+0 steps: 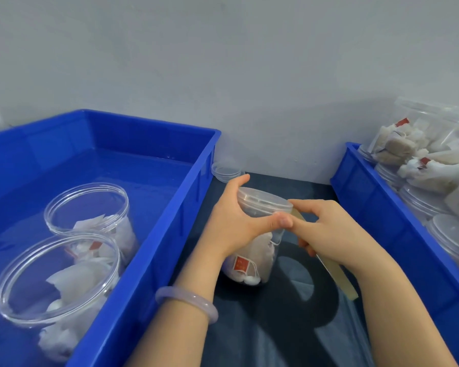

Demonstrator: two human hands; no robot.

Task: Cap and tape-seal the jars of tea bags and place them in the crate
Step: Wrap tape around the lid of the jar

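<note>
Close to the desk's [276, 329] near edge, a pale lilac bangle [186, 300] rings the left wrist. Just beyond, between two crates, the clear plastic jar of tea bags [252, 260] stands on the dark desk, its clear lid [260, 198] on. The left hand [236, 223] curls its grip round the jar's upper wall, thumb at the seam. The right hand [326, 226], just right of the jar, pinches a tan strip of tape [339, 276] whose long axis runs from the seam toward the near right. Wrapping likely means turning the jar. Farther left, the blue plastic crate [143, 260] holds two clear jars [56, 276].
</note>
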